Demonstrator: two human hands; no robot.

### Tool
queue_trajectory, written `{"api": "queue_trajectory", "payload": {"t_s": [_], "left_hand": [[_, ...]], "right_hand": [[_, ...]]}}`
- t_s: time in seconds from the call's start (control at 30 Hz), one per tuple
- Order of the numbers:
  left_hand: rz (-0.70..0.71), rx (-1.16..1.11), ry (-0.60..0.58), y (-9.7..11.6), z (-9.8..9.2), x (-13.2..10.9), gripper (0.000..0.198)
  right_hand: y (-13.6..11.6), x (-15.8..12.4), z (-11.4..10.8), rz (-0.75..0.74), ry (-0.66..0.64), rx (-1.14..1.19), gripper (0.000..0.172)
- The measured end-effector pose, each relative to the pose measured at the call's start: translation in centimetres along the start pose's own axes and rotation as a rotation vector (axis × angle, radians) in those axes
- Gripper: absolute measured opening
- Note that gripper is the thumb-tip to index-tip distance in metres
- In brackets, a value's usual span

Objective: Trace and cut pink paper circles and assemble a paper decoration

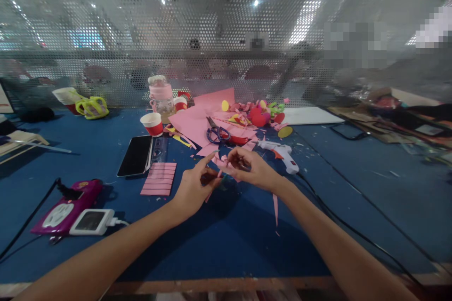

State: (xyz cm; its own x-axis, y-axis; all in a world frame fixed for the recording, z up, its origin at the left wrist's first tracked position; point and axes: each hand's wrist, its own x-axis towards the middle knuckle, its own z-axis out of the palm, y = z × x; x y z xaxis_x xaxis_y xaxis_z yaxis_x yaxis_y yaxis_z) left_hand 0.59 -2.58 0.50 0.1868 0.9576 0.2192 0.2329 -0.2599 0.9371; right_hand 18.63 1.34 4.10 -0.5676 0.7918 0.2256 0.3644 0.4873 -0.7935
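Both my forearms (314,225) reach over the front edge of the blue surface (240,249), and my hands come close together near its middle. With my left hand (192,188) I pinch a narrow piece of pink paper (219,174) between thumb and fingers; with the fingertips of my right hand (256,169) I grasp this paper also, although its exact shape is partly hidden. Just beside the right hand, toward the right edge, lies a white glue gun (277,147). Toward the back edge, scissors (215,129) rest on pink sheets (190,124). Toward the left edge lie one lined pink card (159,178) and a phone (135,155).
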Motion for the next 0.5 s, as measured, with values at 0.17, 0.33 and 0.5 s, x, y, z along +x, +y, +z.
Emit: {"api": "queue_trajectory", "payload": {"t_s": [0.17, 0.33, 0.5], "left_hand": [[0.007, 0.005, 0.044, 0.0, 0.2, -0.2, 0.061], [0.014, -0.025, 0.04, 0.1, 0.2, -0.3, 0.068], [0.015, -0.036, 0.067, 0.3, 0.2, -0.4, 0.068]], "right_hand": [[0.7, 0.4, 1.2, 0.063, 0.131, 0.061, 0.033], [1.1, 0.7, 2.0, 0.103, 0.144, 0.189, 0.035], [1.1, 0.8, 2.4, 0.135, 0.147, 0.308, 0.038]]}}
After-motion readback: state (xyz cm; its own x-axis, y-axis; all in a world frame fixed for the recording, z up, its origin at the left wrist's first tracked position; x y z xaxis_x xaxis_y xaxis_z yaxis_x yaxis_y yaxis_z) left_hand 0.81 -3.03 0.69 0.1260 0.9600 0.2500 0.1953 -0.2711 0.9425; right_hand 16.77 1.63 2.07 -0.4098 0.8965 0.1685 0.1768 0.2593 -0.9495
